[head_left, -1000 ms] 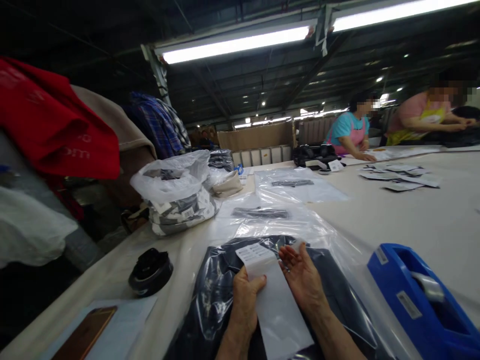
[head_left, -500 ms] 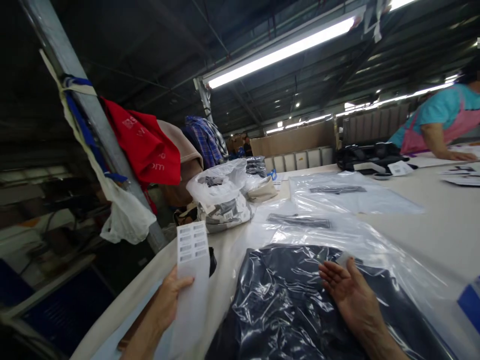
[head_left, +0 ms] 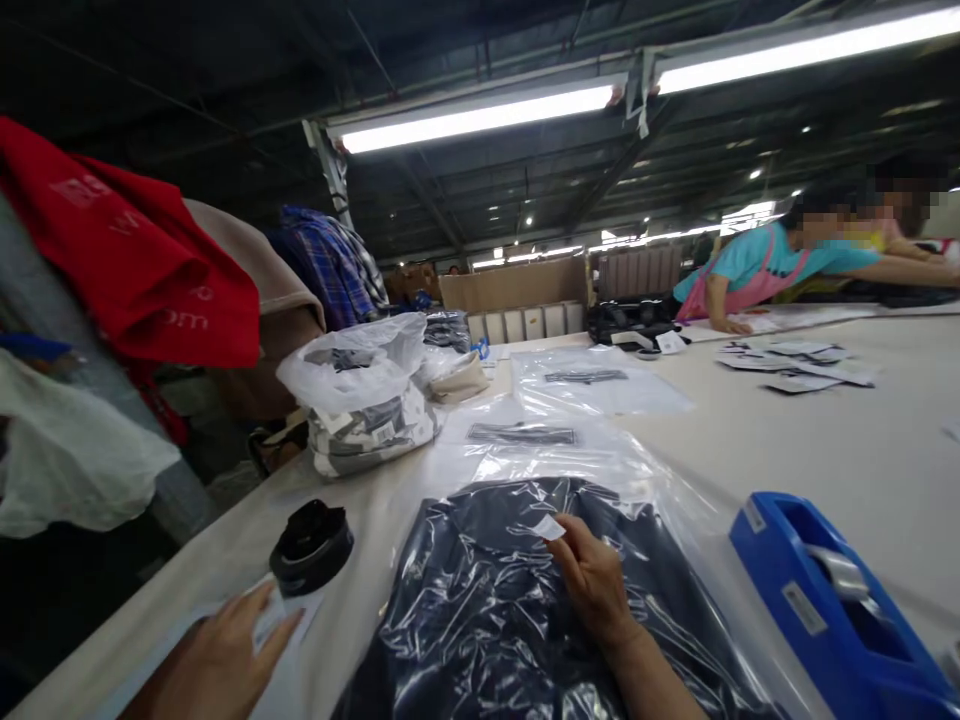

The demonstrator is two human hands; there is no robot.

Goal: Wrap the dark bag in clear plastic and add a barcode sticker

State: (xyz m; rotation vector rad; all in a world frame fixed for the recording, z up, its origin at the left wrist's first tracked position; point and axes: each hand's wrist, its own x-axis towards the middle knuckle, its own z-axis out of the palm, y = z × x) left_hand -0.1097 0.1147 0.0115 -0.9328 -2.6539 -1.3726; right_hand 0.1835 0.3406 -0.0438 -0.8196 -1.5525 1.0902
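Note:
My right hand (head_left: 596, 580) pinches a small white label (head_left: 549, 527) between thumb and fingertips. It is above a dark garment packed in a clear plastic bag (head_left: 487, 600), which lies flat on the table. Down at the lower left, my left hand (head_left: 225, 650) is slightly blurred, its thumb and fingers apart. White paper with faint print (head_left: 289, 612) shows beside and under those fingers. Just beyond it sits a black roll (head_left: 311, 548), perhaps tape or a strap.
A blue tape dispenser (head_left: 832, 610) stands at the right. Ahead lie more clear plastic bags (head_left: 600, 385) and a white bag of packed goods (head_left: 367, 400). Flat tags (head_left: 799, 365) lie at the far right. A co-worker in turquoise (head_left: 750, 265) leans over the table; another person is behind.
My left hand has lowered to the table and its fingers have opened from the label sheet. My right hand has turned over, showing the small label. The view has swung right.

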